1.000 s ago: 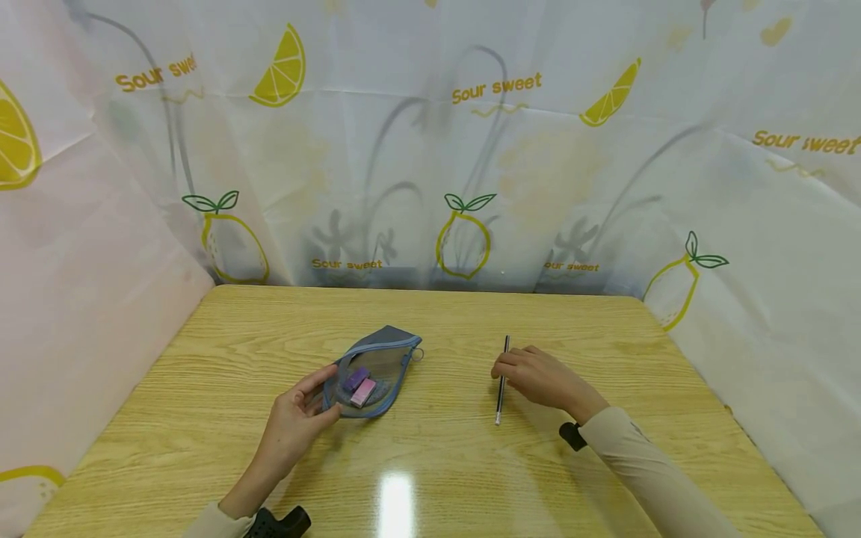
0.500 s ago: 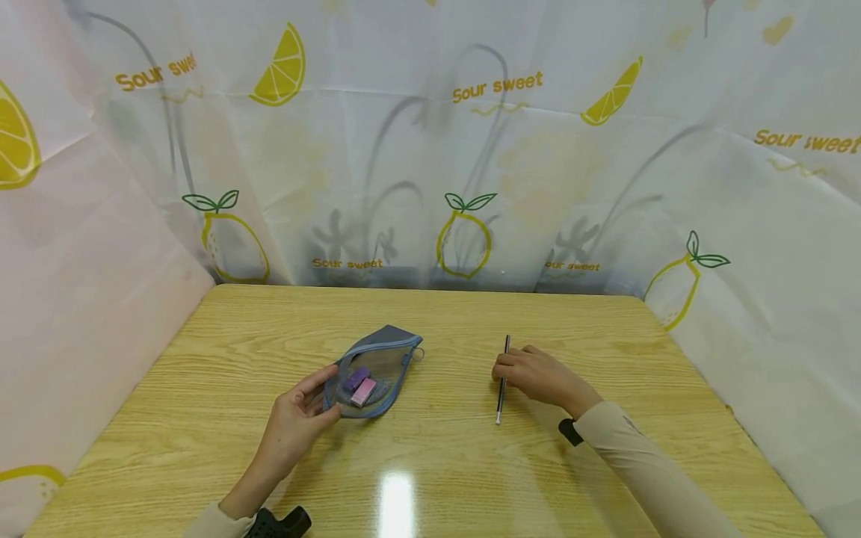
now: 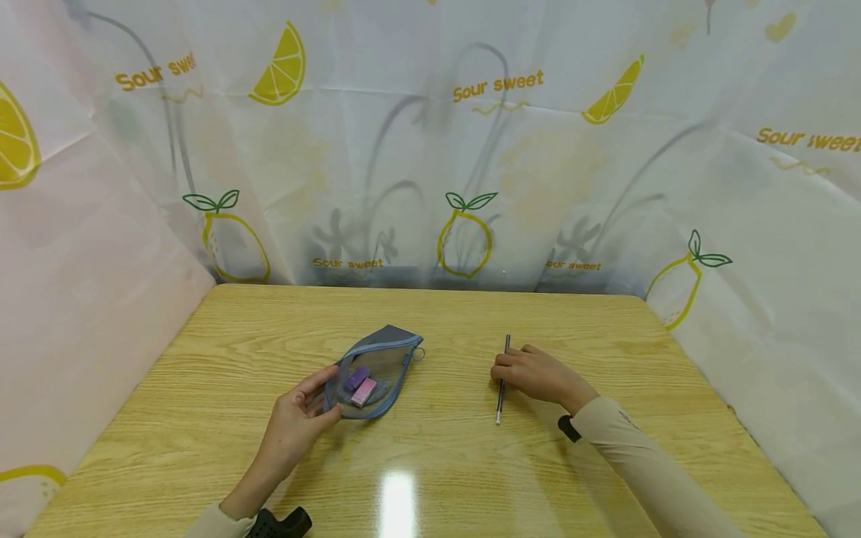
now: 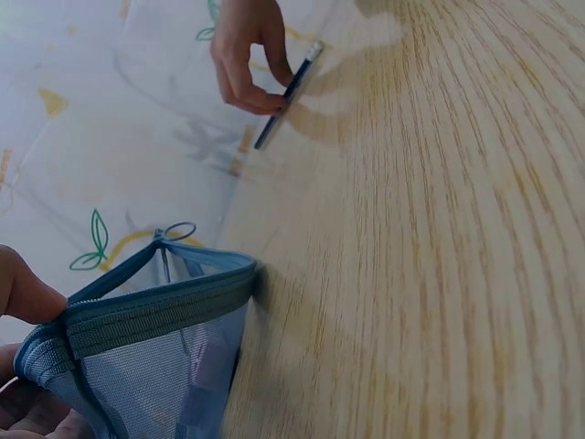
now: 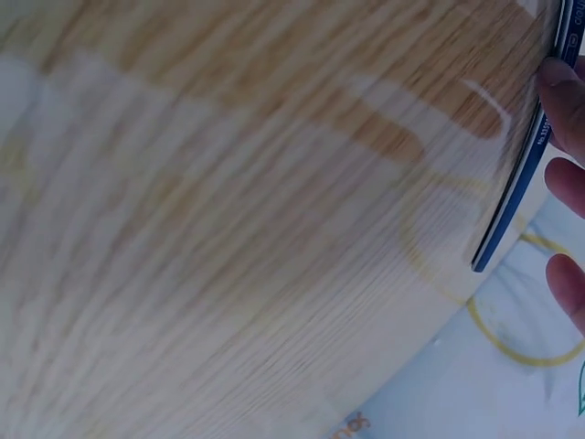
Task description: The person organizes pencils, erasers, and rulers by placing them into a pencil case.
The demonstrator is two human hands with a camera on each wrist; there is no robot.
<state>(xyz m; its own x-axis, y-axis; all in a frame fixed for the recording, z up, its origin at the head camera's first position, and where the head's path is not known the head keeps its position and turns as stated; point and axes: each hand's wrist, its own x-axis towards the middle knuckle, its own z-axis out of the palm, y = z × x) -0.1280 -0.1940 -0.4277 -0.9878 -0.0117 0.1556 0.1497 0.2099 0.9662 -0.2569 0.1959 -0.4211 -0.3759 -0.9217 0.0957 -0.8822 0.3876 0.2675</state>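
A blue-grey mesh zipper pouch (image 3: 392, 364) lies left of the table's middle, its zipped mouth parted. Through the mesh show a purple block (image 3: 357, 379) and a pink block (image 3: 364, 392), both small. My left hand (image 3: 291, 430) pinches the pouch's near-left edge between thumb and fingers, as the left wrist view also shows. To the right, a dark pencil (image 3: 500, 403) with a pale eraser end points away from me. My right hand (image 3: 541, 376) pinches it around its middle; in the right wrist view the thumb touches the pencil (image 5: 514, 201) and its far tip is flat-cut.
The wooden table (image 3: 444, 463) carries a bright light reflection near its front. A white curtain (image 3: 403, 149) printed with lemons stands behind it and at both sides. A metal ring (image 3: 418, 353) hangs from the pouch's zipper.
The right forearm shifts very slightly left and up. Both hands, the pouch and the pencil otherwise stay put.
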